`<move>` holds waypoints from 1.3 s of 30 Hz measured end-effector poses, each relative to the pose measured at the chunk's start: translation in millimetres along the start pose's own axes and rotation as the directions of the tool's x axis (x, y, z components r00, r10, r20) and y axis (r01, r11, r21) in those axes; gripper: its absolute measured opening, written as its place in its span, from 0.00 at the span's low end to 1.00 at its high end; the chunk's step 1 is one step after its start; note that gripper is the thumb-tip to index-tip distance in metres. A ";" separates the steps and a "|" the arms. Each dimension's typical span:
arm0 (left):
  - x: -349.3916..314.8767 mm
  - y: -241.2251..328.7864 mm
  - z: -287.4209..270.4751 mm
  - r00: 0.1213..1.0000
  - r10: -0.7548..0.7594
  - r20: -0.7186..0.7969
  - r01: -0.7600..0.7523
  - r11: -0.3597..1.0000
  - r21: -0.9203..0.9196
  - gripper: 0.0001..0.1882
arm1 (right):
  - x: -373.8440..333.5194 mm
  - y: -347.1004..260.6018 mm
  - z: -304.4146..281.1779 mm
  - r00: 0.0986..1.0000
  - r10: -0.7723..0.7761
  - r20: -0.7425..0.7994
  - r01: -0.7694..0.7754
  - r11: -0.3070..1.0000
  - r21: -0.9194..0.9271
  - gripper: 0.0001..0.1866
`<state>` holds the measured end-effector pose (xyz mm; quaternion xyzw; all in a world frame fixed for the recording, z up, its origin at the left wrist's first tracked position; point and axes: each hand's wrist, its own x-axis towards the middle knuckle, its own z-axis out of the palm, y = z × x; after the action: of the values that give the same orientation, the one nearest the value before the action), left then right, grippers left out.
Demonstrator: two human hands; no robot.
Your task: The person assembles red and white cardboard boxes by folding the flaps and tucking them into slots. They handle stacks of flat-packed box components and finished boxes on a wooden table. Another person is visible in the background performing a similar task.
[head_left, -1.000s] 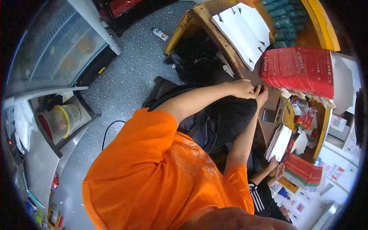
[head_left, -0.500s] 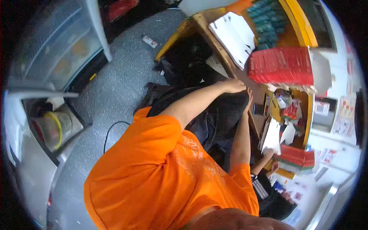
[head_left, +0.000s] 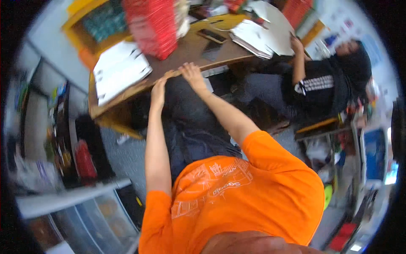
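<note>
Both of my hands are at the front edge of a brown wooden desk [head_left: 186, 53]. My left hand [head_left: 159, 91] lies along the edge with fingers extended, holding nothing. Close beside it, my right hand [head_left: 193, 76] has its fingers spread flat at the rim, also with nothing in it. Left of them is a stack of white sheets [head_left: 118, 72] with dark marks at its borders. A tall block wrapped in red film [head_left: 150, 25] stands just beyond my hands. My legs in dark trousers [head_left: 186, 101] are under the desk edge.
A dark phone [head_left: 212, 36] lies farther back, right of the block. At right, a person in black [head_left: 321, 84] has a hand on a large pale sheet [head_left: 277, 29], beside another white stack [head_left: 253, 40]. A glass-fronted cabinet [head_left: 93, 220] is at lower left; shelving [head_left: 334, 148] stands at right.
The view has swung round, so the desk now runs across the top and the other person shows more fully. My hands stay at the desk edge, their fingers now more plainly spread.
</note>
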<state>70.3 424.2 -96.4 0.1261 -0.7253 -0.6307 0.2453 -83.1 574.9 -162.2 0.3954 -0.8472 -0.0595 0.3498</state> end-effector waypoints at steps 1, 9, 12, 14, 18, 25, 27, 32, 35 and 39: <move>15.1 -19.0 -6.3 1.000 -0.011 0.006 0.011 1.000 -0.028 0.23 | 8.4 0.7 1.3 0.997 0.042 -0.063 -0.032 0.987 0.157 0.28; 17.9 -33.5 -4.2 1.000 0.008 0.007 -0.008 0.998 0.068 0.21 | -4.8 -0.6 -5.1 0.968 0.204 -0.142 -0.116 0.876 0.468 0.24; 10.5 -20.0 26.0 0.993 -0.116 -0.034 0.116 0.993 0.016 0.22 | -23.3 13.2 3.7 0.961 0.247 -0.126 -0.146 0.837 0.528 0.23; 2.6 -14.7 15.7 0.980 -0.151 -0.129 0.164 0.982 0.094 0.22 | -19.1 10.8 -31.2 0.964 0.258 -0.070 -0.142 0.716 0.683 0.24; 17.6 -32.0 5.1 0.978 -0.182 -0.101 0.189 0.979 0.070 0.20 | -15.9 44.6 -45.5 0.938 0.338 0.080 -0.216 0.387 0.896 0.26; 10.3 -17.8 12.0 1.000 -0.012 -0.026 0.016 0.988 0.155 0.21 | 50.5 267.2 -8.5 0.703 0.707 0.085 -0.675 0.624 0.394 0.12; 13.8 -26.5 10.7 0.999 -0.022 -0.034 0.025 0.995 0.101 0.22 | 45.3 336.6 26.9 0.784 0.603 0.148 -0.612 0.791 0.022 0.15; 16.1 -17.9 7.5 0.997 -0.079 -0.024 0.083 0.971 0.224 0.22 | 36.3 370.7 43.6 0.667 0.494 0.558 -0.568 0.821 -0.047 0.26; 16.8 -20.6 7.2 0.996 -0.090 -0.018 0.092 0.978 0.185 0.21 | 43.3 379.9 50.4 0.765 0.365 0.530 -0.414 0.910 -0.027 0.16; 15.5 -13.9 5.4 0.995 -0.097 -0.008 0.096 0.969 0.226 0.20 | 56.5 383.1 46.1 0.810 0.283 0.513 -0.330 0.944 0.000 0.13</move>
<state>52.6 418.8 -107.4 0.1873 -0.7857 -0.5557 0.1971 -378.3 787.3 -21.2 0.2391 -0.9633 -0.0662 0.1020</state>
